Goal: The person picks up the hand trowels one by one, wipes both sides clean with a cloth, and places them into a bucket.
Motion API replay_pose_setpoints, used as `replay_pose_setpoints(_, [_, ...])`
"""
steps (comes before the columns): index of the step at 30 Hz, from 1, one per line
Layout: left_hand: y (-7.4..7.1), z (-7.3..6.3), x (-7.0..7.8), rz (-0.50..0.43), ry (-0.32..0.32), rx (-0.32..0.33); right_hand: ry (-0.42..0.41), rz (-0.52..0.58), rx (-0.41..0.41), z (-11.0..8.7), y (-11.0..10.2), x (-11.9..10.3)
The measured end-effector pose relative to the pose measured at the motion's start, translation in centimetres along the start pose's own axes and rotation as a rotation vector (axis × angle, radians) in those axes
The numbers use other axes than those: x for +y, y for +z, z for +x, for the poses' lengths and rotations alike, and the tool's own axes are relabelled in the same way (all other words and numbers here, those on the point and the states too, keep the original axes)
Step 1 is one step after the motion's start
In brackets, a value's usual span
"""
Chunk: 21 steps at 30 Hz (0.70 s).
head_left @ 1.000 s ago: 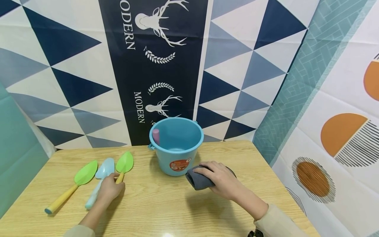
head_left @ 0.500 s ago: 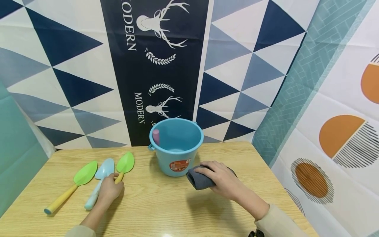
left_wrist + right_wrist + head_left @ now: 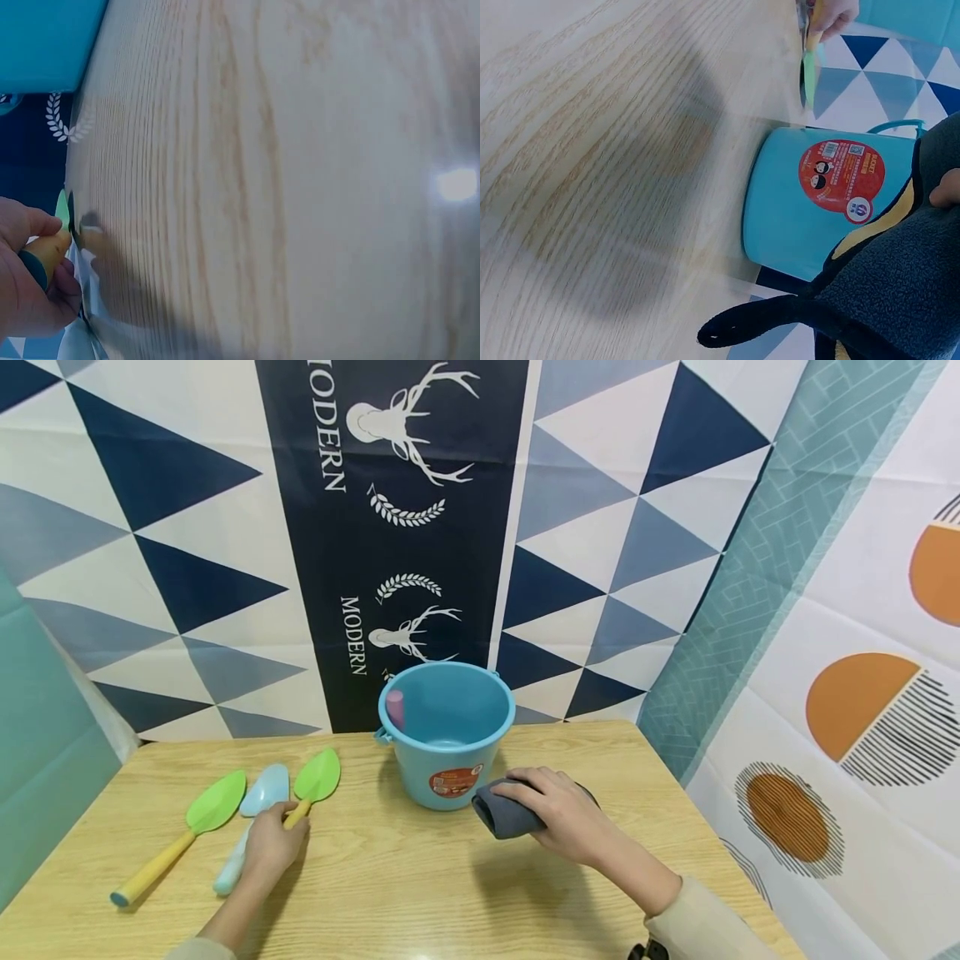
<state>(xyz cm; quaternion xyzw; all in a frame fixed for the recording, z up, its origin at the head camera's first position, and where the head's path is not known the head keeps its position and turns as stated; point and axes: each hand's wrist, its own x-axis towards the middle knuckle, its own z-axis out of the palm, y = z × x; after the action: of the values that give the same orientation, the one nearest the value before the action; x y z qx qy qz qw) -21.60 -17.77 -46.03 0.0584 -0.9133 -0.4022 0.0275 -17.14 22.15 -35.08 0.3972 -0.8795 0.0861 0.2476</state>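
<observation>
My left hand pinches the yellow handle of a small trowel with a green blade, its dark end cap showing in the left wrist view. Partly hidden beneath that hand lies a light blue trowel. To its left is a larger green trowel with a yellow handle. My right hand grips a folded dark grey cloth over the table, just in front of the blue bucket. A black loop dangles from the cloth's yellow-and-black edge.
The bucket has a red round label and stands at the back of the wooden table. A purple cylindrical end leans inside it on the left. Patterned cloth walls rise behind the table and at the right.
My left hand has shifted slightly left and toward me at the small green trowel's handle. The right hand and its cloth have stayed in place.
</observation>
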Motion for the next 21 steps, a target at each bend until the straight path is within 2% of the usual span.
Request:
replay_pose_setpoints(10, [-0.8,-0.7,-0.1,-0.004,0.035,-0.011,-0.01,0.009,0.015,0.4,0.1,0.1])
replay_pose_setpoints(21, [-2.0,-1.7,0.8,0.047,0.093,-0.001,-0.011,0.01,0.005,0.7,0.2,0.1])
